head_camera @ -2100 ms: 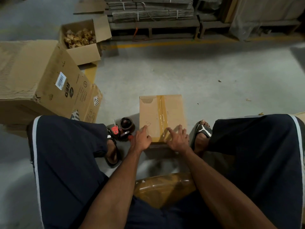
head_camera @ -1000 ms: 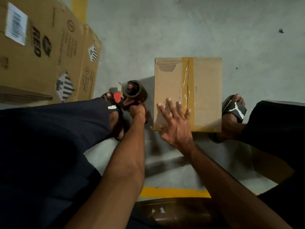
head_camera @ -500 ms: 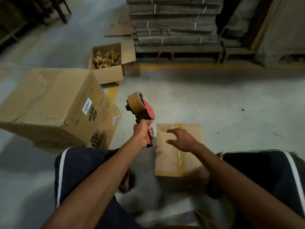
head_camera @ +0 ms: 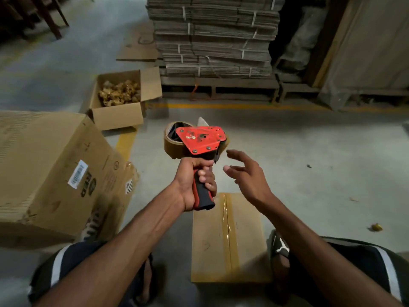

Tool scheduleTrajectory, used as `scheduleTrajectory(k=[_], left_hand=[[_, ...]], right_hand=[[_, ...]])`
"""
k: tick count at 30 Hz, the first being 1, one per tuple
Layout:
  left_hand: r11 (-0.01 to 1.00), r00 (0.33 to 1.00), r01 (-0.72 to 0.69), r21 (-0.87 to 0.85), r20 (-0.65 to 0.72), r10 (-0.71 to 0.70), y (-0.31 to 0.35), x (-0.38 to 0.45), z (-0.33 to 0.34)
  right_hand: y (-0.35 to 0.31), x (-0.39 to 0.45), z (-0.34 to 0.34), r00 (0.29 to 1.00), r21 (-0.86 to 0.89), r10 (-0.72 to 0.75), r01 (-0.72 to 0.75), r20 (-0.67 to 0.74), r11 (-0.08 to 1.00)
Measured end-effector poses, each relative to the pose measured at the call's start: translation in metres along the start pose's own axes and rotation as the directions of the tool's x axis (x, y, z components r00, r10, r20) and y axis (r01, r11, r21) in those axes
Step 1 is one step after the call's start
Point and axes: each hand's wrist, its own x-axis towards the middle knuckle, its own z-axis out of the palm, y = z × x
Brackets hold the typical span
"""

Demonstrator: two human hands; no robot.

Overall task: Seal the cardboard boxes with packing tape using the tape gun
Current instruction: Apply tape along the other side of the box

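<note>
Our left hand (head_camera: 194, 185), empty beside the box 2 seconds ago and reaching for the tape gun (head_camera: 197, 149) on the floor 1 second ago, now grips its handle and holds it up at chest height, well above the small taped box (head_camera: 228, 238). Since half a second ago we turn the gun so its red side plate faces us, with the brown roll behind. Our right hand (head_camera: 245, 173), which pressed flat on the box top, is now off it, raised with fingers spread just beside the gun's front end
</note>
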Motion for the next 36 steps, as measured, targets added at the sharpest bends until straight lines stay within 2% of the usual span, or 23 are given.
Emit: scheduleTrajectory(k=[6, 10, 13, 17, 22, 29, 36], left_hand=[[0.996, 0.996, 0.078, -0.054, 0.052, -0.075, 0.008, 0.020, -0.001], [0.991, 0.990, 0.122, -0.063, 0.079, -0.116, 0.005, 0.022, 0.002], [0.991, 0.991, 0.118, -0.064, 0.065, -0.114, 0.001, 0.020, 0.003], [0.979, 0.992, 0.122, -0.164, 0.063, -0.113, 0.003, 0.015, -0.001], [0.966, 0.994, 0.107, -0.235, 0.033, -0.102, 0.004, 0.012, -0.011], [0.964, 0.993, 0.114, -0.239, -0.007, -0.119, 0.003, 0.008, -0.019], [0.969, 0.988, 0.152, -0.197, 0.003, -0.154, -0.001, 0.008, -0.020]], right_hand=[[0.009, 0.014, -0.003, 0.998, 0.197, 0.049, -0.053, 0.025, 0.979], [0.005, 0.017, -0.001, 0.994, 0.251, 0.059, -0.080, 0.087, 0.965], [-0.001, 0.015, 0.004, 0.994, 0.251, 0.080, -0.097, 0.077, 0.963], [-0.004, 0.011, 0.003, 0.995, 0.249, 0.100, -0.102, 0.020, 0.963], [0.002, 0.007, 0.006, 0.984, 0.159, 0.162, -0.149, -0.073, 0.976], [0.003, 0.005, 0.009, 0.975, 0.113, 0.224, -0.221, -0.011, 0.969], [0.004, 0.008, 0.013, 0.956, 0.141, 0.288, -0.278, -0.058, 0.950]])
